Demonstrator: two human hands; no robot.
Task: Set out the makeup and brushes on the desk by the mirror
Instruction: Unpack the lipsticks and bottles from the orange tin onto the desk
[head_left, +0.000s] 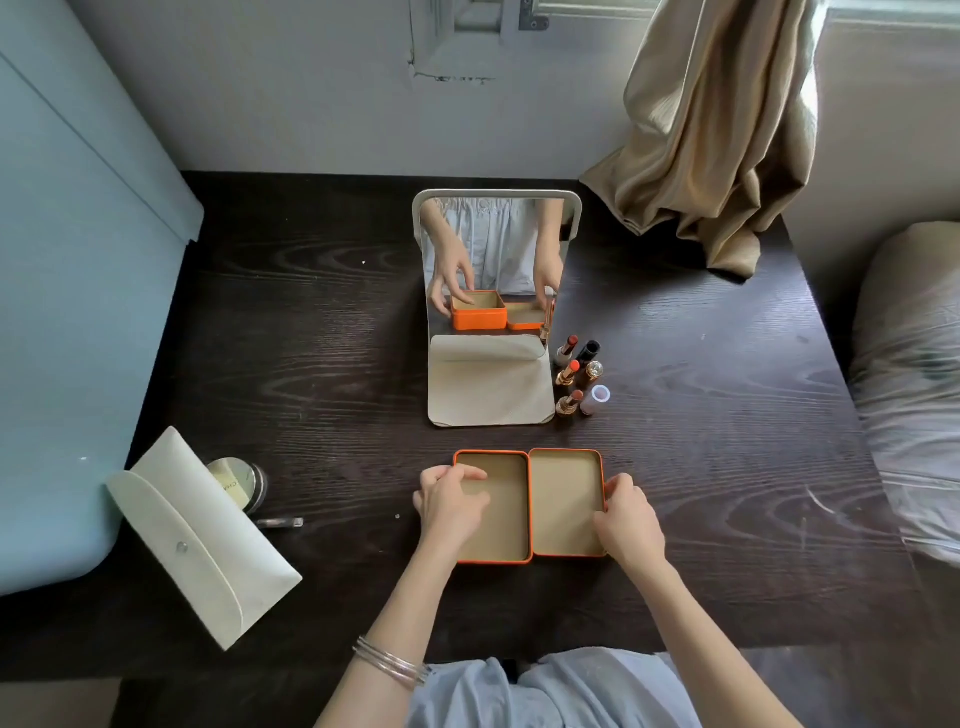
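Observation:
An orange tin (506, 514) lies at the middle of the dark desk (322, 322), with nothing inside it. Its lid (566, 499) lies upside down right beside it. My left hand (451, 501) grips the tin's left wall, fingers curled over the rim. My right hand (628, 519) grips the lid's right edge. A folding mirror (491, 306) stands behind them. Right of the mirror stand several uncapped lipsticks (569, 374) with their caps (595, 371).
A cream pouch (202, 540) lies at the desk's left front, with a round compact (236, 480) and a small clear tube (278, 522) beside it. A beige curtain (711, 130) drapes onto the back right corner. A bed (914, 384) adjoins the right edge.

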